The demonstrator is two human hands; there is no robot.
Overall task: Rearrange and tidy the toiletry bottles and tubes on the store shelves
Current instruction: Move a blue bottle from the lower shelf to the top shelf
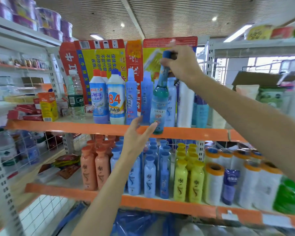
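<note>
On the upper orange shelf edge (109,127) my right hand (180,63) grips the neck of a tall teal glass bottle with a blue cap (159,99), whose base sits at the very front lip, just ahead of the row of pale blue spray bottles (131,97). My left hand (138,133) hovers loose-fingered beside the bottle's base, holding nothing. I judge this the placing step: next I should slide the bottle back into line with its neighbours, steadying the base so it does not tip off the edge
</note>
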